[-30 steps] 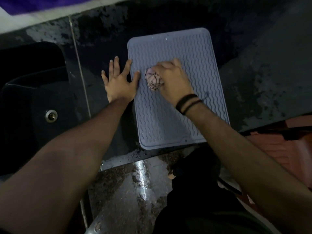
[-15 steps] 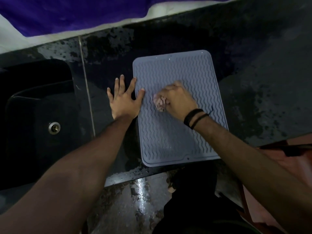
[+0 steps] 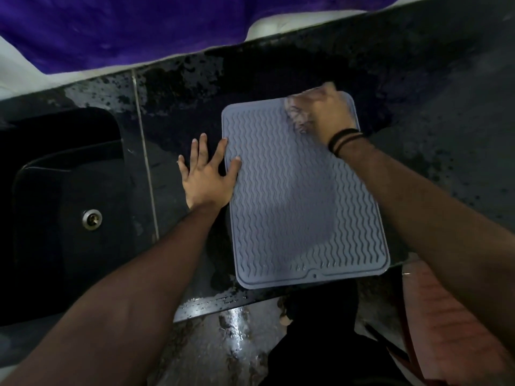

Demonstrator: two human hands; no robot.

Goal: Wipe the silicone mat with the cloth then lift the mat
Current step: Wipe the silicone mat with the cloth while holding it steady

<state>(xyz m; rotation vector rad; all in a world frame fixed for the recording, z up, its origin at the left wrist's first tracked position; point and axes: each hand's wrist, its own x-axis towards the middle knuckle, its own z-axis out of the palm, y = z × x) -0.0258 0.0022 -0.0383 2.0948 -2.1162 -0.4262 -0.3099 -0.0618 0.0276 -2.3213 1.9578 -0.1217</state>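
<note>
— From the head view, where is the mat?

— The silicone mat (image 3: 301,196) lies flat on the dark counter (image 3: 446,107), its near short edge right at the counter's front edge, its far edge toward the back. The sink (image 3: 69,204) is well apart, on the left.

— And your hands?

— My left hand (image 3: 206,174) lies flat on the counter beside the mat's left edge, fingers (image 3: 202,147) straight and spread apart. The thumb and forefinger tips rest on the mat's rim. I judge that is there to pin the mat so it doesn't slide under the rubbing.

— The right one?

— My right hand (image 3: 324,114) is at the mat's far right corner, fingers curled and clamped on the bunched cloth (image 3: 296,115), pressing it down onto the ridges. It is blurred, so I can't tell exactly how the cloth is folded.

— How far along would you say you are?

— I'd judge the wiping is in hand. The mat's middle looks darker than its edges, perhaps damp. The lift is not yet begun; the mat sits fully flat.

— Anything to watch?

— The counter looks wet and speckled, so the mat may slip if I ease off with the left.
</note>
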